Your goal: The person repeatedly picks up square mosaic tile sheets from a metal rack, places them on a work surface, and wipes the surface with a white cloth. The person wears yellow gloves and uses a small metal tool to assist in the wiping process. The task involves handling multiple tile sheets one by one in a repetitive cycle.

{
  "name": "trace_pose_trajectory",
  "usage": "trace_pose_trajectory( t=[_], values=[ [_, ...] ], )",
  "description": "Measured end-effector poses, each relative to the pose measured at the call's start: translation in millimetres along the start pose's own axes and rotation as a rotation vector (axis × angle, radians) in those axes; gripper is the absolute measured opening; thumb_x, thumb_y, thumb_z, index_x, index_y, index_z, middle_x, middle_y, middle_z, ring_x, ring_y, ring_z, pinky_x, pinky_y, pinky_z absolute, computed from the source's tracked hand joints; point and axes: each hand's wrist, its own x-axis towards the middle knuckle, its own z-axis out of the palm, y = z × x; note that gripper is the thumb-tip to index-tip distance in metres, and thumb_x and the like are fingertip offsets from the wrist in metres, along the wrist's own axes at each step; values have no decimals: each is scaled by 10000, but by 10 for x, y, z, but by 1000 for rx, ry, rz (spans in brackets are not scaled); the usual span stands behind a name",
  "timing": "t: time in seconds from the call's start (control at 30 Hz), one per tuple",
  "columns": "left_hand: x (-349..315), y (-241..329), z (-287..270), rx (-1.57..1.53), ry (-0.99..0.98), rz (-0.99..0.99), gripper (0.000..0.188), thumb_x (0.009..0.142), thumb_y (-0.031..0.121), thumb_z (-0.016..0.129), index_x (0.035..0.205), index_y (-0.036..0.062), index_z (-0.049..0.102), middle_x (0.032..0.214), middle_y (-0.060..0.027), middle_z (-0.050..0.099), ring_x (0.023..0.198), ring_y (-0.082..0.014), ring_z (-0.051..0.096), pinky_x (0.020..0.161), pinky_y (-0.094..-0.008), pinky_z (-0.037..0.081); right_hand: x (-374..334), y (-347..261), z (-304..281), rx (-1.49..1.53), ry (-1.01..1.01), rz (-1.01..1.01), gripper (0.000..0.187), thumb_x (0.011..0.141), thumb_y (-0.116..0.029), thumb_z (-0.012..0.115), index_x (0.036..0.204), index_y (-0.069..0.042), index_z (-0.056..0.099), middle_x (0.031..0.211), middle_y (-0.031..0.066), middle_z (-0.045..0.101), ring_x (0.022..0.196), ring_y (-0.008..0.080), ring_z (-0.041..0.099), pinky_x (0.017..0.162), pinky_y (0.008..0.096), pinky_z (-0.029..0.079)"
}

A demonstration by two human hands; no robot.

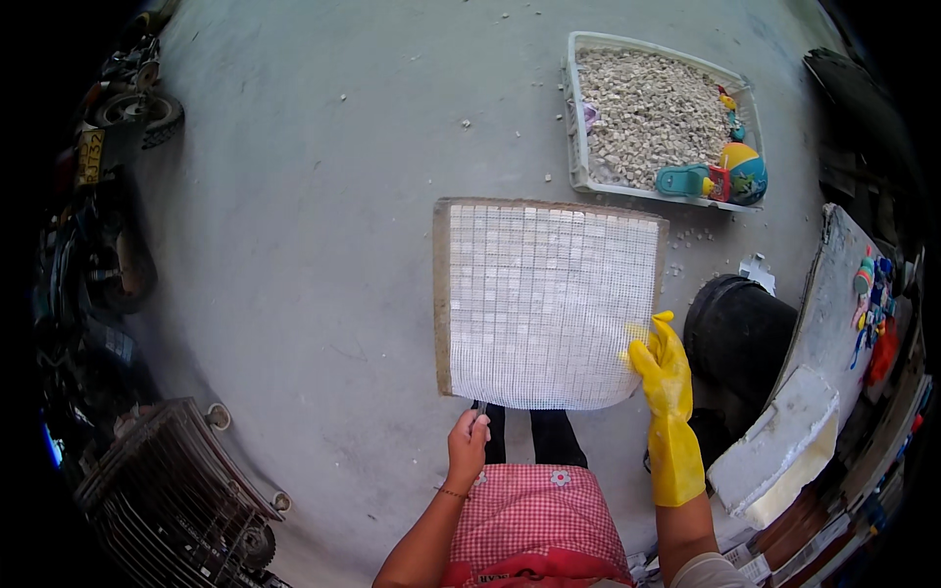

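A pale mosaic tile sheet, small squares under a fine mesh, lies on a brown-edged board in front of me. The sheet's lower right corner looks rounded, as if bent up. My right hand, in a long yellow rubber glove, pinches the sheet at its right edge. Bare and closed, my left hand is just below the board's lower left edge. A small dark grey thing sticks up out of its fist; most of it is hidden by the fingers.
A white crate of stone chips, with a ball and toys, stands far right. At right are a black bucket, a white foam block and a tabletop with small toys. Motorbikes and a wheeled rack line the left.
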Motion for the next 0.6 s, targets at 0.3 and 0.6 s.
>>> trace_pose_trajectory(
  t=[0.3, 0.6],
  values=[
    [-20, -44, 6, -12, -2, -73, 181, 902, 176, 500, 804, 33, 551, 586, 27, 472, 522, -43, 398, 470, -216, 318, -42, -84, 26, -96, 107, 54, 500, 881, -207, 582, 1300, 2, 409, 1269, 183, 497, 1174, 280, 486, 1006, 336, 348],
    [32, -146, 14, 23, -20, -93, 215, 910, 213, 500, 789, 41, 542, 573, 22, 472, 494, -43, 388, 445, -217, 307, 85, -82, -7, -313, 161, -84, 429, 893, -109, 558, 1270, 45, 424, 1199, 141, 549, 1100, 211, 535, 954, 281, 386]
  ],
)
